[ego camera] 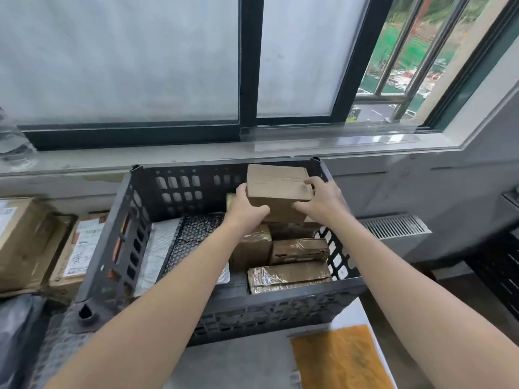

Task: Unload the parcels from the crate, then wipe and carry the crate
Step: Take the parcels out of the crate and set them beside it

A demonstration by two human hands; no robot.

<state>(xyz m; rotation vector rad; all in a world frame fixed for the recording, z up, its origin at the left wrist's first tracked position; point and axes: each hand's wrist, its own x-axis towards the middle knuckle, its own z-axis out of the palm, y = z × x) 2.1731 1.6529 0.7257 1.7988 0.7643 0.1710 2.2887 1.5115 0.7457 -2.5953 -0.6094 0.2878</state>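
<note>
Head view, read from the left: two taped cartons (pixel 36 242) already lie outside the crate (pixel 118 248), against the wall below the window sill (pixel 196 157). Inside the black slotted crate, a white mailer (pixel 160 248) and a black bubble mailer (pixel 193 237) lean along the left side, and three tape-wrapped parcels (pixel 295 262) are packed at the right. Above these, at the far right corner, both hands hold a plain brown box (pixel 278 189). The left hand (pixel 247 209) is closed on its left end, thumb on the near face; the right hand (pixel 320 197) clasps the right end, fingers over the top edge. The box appears raised above the rim, top roughly level, its long axis running left to right across the crate and its taped seam along that axis. To do this lift well, I would keep the box level, bring it straight up clear of the far wall, then swing it left toward the cartons without knocking the leaning mailers. An orange cloth (pixel 339 357) waits on the counter (pixel 252 366) at near right, likely for the wiping.
</note>
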